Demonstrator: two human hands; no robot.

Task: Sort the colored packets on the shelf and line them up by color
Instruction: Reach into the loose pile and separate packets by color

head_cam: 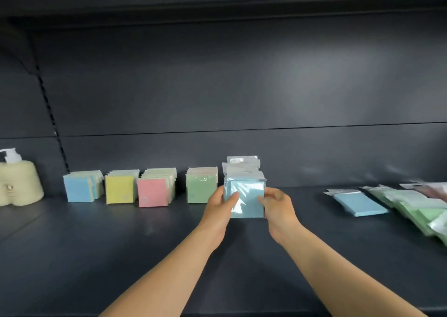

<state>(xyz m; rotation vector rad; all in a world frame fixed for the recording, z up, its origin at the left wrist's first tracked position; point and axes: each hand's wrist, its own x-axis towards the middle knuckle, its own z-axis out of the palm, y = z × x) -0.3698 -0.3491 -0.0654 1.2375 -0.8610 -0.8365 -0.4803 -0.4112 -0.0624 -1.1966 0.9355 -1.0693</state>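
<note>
Both hands are seen at the centre of the dark, matte shelf (145, 244): an upright stack of blue packets (246, 195), sleeved in glossy clear plastic, is gripped between the left hand (219, 216) and the right hand (278, 214). At nine o'clock from it, four square upright stacks are lined up: green (202, 187), pink (153, 192), yellow (120, 188), blue (79, 188). At three o'clock, a flat blue packet (360, 204) and green packets (416, 208) are laid. A cream pump bottle (18, 183) is stood far left.

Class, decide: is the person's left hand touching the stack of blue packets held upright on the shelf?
Touching. The head view shows the left hand with its thumb lying across the front of the stack of blue packets; no gap shows.
</note>
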